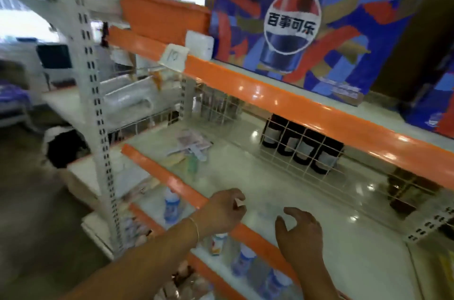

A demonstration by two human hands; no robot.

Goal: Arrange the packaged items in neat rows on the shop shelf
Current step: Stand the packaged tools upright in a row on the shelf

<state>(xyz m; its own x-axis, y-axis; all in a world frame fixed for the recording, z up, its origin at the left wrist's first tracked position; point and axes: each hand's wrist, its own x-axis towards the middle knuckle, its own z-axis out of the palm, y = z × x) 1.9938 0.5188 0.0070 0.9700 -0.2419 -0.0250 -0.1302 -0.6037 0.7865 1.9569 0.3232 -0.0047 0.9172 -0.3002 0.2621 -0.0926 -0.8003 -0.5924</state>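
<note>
Left grip [227, 211]: your fingers are curled and pinch a small white scrap [239, 201] at the front edge of the middle shelf [245, 164]; the blur hides what the scrap is. Right grip [298, 233] hangs just beside it over the same front edge, fingers loosely curved, holding nothing.

Your packets [191, 147] lie in a loose heap toward the shelf's left end, well apart from both hands, some of them overlapping and askew. Behind the wire grid [299, 149] along the back edge stand dark bottles [302, 142]. White bottles [172, 203] sit on the shelf below, under the orange rail [172, 176].

You probably need to reach left for the heap next. Free your left hand of the scrap first, then lift packets singly instead of sliding the pile. Set each one square to the front rail, faces forward, edges touching, and build the row from the left end inward.
</note>
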